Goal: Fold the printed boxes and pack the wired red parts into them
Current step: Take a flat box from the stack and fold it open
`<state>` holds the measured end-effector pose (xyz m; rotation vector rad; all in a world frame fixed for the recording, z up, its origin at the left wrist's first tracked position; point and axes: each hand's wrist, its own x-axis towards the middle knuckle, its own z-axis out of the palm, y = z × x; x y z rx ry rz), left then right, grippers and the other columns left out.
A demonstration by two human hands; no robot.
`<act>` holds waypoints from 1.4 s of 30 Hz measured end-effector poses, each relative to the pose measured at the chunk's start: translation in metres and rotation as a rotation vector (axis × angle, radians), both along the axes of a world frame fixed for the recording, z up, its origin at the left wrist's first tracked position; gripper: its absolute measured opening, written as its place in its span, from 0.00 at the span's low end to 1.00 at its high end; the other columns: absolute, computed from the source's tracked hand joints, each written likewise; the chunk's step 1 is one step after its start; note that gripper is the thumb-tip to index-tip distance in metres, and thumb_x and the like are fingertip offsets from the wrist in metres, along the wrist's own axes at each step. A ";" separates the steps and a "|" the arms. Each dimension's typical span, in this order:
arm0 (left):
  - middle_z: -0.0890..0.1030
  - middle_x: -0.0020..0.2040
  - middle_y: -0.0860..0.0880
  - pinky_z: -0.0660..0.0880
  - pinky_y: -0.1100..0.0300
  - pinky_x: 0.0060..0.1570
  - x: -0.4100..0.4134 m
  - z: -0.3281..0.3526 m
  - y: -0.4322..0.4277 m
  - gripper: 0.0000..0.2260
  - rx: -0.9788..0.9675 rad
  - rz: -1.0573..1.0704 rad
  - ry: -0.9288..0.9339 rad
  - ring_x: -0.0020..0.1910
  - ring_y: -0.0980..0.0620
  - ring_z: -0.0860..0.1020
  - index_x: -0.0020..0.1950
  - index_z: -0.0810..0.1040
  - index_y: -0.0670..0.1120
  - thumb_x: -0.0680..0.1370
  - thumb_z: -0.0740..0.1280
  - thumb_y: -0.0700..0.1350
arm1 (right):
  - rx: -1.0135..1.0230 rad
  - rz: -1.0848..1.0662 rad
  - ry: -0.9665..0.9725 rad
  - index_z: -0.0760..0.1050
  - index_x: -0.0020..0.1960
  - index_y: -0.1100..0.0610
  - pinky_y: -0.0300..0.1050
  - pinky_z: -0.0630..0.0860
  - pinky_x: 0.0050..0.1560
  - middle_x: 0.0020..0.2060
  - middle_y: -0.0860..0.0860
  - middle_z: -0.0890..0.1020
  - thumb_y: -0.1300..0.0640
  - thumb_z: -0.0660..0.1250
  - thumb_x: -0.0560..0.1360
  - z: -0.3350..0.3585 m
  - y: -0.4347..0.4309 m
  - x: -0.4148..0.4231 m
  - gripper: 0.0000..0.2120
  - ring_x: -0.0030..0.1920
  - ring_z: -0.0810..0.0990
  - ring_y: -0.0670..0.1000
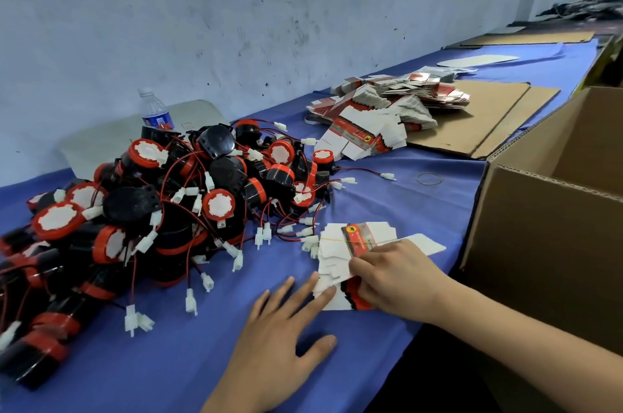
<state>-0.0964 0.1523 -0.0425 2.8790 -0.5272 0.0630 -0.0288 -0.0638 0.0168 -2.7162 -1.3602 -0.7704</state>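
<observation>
Two hands on blue cloth [168, 365], L hand [286, 328] flat w/ fingers spread, tips touching banded stack of flat boxes [338, 255], R hand [399, 276] curled round its near end, pile of wired red parts [151, 203] just left.

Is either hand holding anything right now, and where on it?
The right hand grips the rubber-banded bundle of flat printed boxes at its near, red-edged end. The left hand holds nothing; its straight fingertips touch the bundle's left edge.

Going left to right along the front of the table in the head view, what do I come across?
A pile of wired red parts → left hand → banded stack of flat boxes → open cardboard carton.
</observation>
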 end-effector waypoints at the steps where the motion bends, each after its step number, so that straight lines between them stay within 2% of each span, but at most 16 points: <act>1: 0.31 0.68 0.77 0.33 0.61 0.71 0.000 0.000 -0.001 0.24 0.006 0.005 -0.008 0.69 0.67 0.29 0.64 0.34 0.80 0.77 0.49 0.69 | 0.070 0.034 -0.004 0.74 0.31 0.58 0.40 0.68 0.20 0.23 0.50 0.74 0.58 0.62 0.64 -0.004 -0.001 -0.003 0.06 0.22 0.73 0.54; 4: 0.32 0.67 0.78 0.32 0.63 0.70 -0.001 -0.001 0.000 0.24 -0.004 0.011 -0.022 0.69 0.68 0.29 0.64 0.33 0.80 0.77 0.48 0.70 | 0.201 0.080 -0.031 0.72 0.31 0.59 0.42 0.70 0.24 0.26 0.51 0.74 0.60 0.59 0.65 -0.008 -0.006 -0.007 0.07 0.25 0.71 0.55; 6: 0.34 0.68 0.78 0.32 0.62 0.70 0.000 -0.002 0.001 0.23 -0.023 0.009 -0.019 0.70 0.67 0.30 0.64 0.35 0.81 0.77 0.48 0.70 | 0.372 0.109 0.005 0.71 0.32 0.61 0.46 0.73 0.29 0.27 0.52 0.74 0.62 0.58 0.64 -0.007 -0.013 -0.007 0.06 0.27 0.71 0.56; 9: 0.35 0.68 0.76 0.32 0.61 0.71 0.002 -0.003 0.000 0.23 -0.046 0.006 -0.025 0.72 0.65 0.32 0.64 0.36 0.80 0.77 0.49 0.69 | 0.812 0.133 0.220 0.73 0.36 0.60 0.54 0.76 0.38 0.31 0.53 0.77 0.70 0.56 0.68 -0.004 -0.020 -0.014 0.10 0.33 0.76 0.57; 10: 0.34 0.68 0.76 0.33 0.61 0.71 0.002 -0.003 0.001 0.23 -0.050 0.005 -0.023 0.72 0.65 0.32 0.64 0.36 0.80 0.77 0.49 0.69 | 0.998 0.130 0.316 0.73 0.37 0.58 0.54 0.77 0.42 0.32 0.52 0.79 0.75 0.57 0.69 0.000 -0.020 -0.016 0.14 0.36 0.79 0.56; 12: 0.31 0.68 0.75 0.32 0.60 0.71 0.002 -0.004 0.002 0.24 -0.045 0.004 -0.010 0.73 0.63 0.31 0.65 0.34 0.78 0.77 0.48 0.69 | 1.410 0.152 0.493 0.72 0.39 0.58 0.47 0.79 0.45 0.34 0.49 0.81 0.80 0.58 0.71 0.011 -0.018 -0.017 0.18 0.39 0.82 0.52; 14: 0.28 0.68 0.73 0.34 0.59 0.73 0.001 -0.006 0.003 0.28 -0.053 0.008 -0.043 0.73 0.64 0.31 0.69 0.30 0.71 0.75 0.44 0.71 | 1.760 0.166 0.612 0.75 0.44 0.59 0.43 0.79 0.44 0.37 0.48 0.83 0.76 0.58 0.75 0.022 -0.014 -0.015 0.14 0.41 0.82 0.49; 16: 0.29 0.70 0.72 0.42 0.63 0.74 -0.002 -0.002 -0.001 0.35 -0.209 0.034 -0.130 0.73 0.67 0.34 0.72 0.30 0.65 0.73 0.45 0.74 | 1.894 0.140 0.745 0.76 0.49 0.57 0.41 0.79 0.40 0.42 0.47 0.84 0.72 0.59 0.77 0.025 -0.008 -0.012 0.13 0.42 0.81 0.47; 18: 0.39 0.76 0.67 0.50 0.73 0.70 -0.006 0.009 -0.005 0.43 -0.539 0.051 -0.232 0.74 0.69 0.43 0.75 0.32 0.62 0.72 0.55 0.73 | 1.829 0.048 0.859 0.76 0.49 0.57 0.40 0.77 0.37 0.40 0.46 0.84 0.73 0.57 0.77 0.020 0.004 -0.013 0.15 0.39 0.81 0.46; 21: 0.52 0.79 0.58 0.58 0.75 0.66 -0.013 0.017 -0.010 0.45 -0.828 0.031 -0.396 0.75 0.62 0.56 0.77 0.34 0.55 0.74 0.61 0.68 | 1.632 -0.043 0.954 0.75 0.46 0.55 0.38 0.76 0.38 0.38 0.47 0.84 0.75 0.56 0.75 0.010 0.024 -0.018 0.17 0.38 0.81 0.44; 23: 0.60 0.74 0.67 0.63 0.80 0.58 -0.017 0.021 -0.012 0.42 -0.910 0.068 -0.400 0.69 0.68 0.65 0.77 0.38 0.63 0.74 0.64 0.62 | 1.520 -0.046 0.965 0.75 0.48 0.54 0.36 0.76 0.38 0.40 0.47 0.85 0.73 0.59 0.75 0.005 0.035 -0.024 0.15 0.40 0.82 0.45; 25: 0.63 0.69 0.75 0.66 0.81 0.53 -0.019 0.018 -0.012 0.40 -0.979 0.110 -0.388 0.64 0.72 0.69 0.74 0.40 0.71 0.71 0.64 0.59 | 1.437 -0.013 0.985 0.72 0.51 0.52 0.34 0.76 0.41 0.43 0.47 0.84 0.68 0.66 0.75 0.000 0.047 -0.028 0.12 0.43 0.83 0.45; 29: 0.65 0.68 0.73 0.73 0.73 0.53 -0.020 0.015 -0.007 0.39 -1.040 0.124 -0.439 0.64 0.66 0.72 0.73 0.44 0.72 0.71 0.65 0.59 | 1.407 0.011 1.026 0.67 0.54 0.48 0.36 0.78 0.45 0.47 0.45 0.83 0.57 0.76 0.69 -0.003 0.066 -0.035 0.21 0.47 0.83 0.45; 34: 0.61 0.72 0.70 0.72 0.74 0.53 -0.024 0.020 -0.012 0.33 -1.010 0.030 -0.519 0.66 0.66 0.69 0.75 0.48 0.68 0.76 0.62 0.65 | 1.471 -0.026 0.951 0.66 0.49 0.45 0.31 0.75 0.42 0.43 0.38 0.80 0.47 0.78 0.62 0.005 0.075 -0.038 0.25 0.45 0.82 0.40; 38: 0.55 0.76 0.64 0.74 0.70 0.55 -0.022 0.019 -0.013 0.32 -0.961 -0.044 -0.571 0.70 0.61 0.66 0.77 0.48 0.64 0.78 0.61 0.62 | 1.538 -0.031 0.889 0.64 0.49 0.42 0.31 0.75 0.41 0.44 0.39 0.80 0.46 0.77 0.60 0.007 0.083 -0.040 0.26 0.45 0.82 0.41; 42: 0.56 0.75 0.68 0.74 0.69 0.55 -0.020 0.015 -0.009 0.33 -0.955 0.004 -0.542 0.68 0.66 0.67 0.75 0.46 0.68 0.76 0.61 0.65 | 1.604 0.017 0.806 0.62 0.53 0.33 0.31 0.76 0.43 0.47 0.35 0.78 0.49 0.77 0.61 0.007 0.089 -0.042 0.31 0.48 0.81 0.41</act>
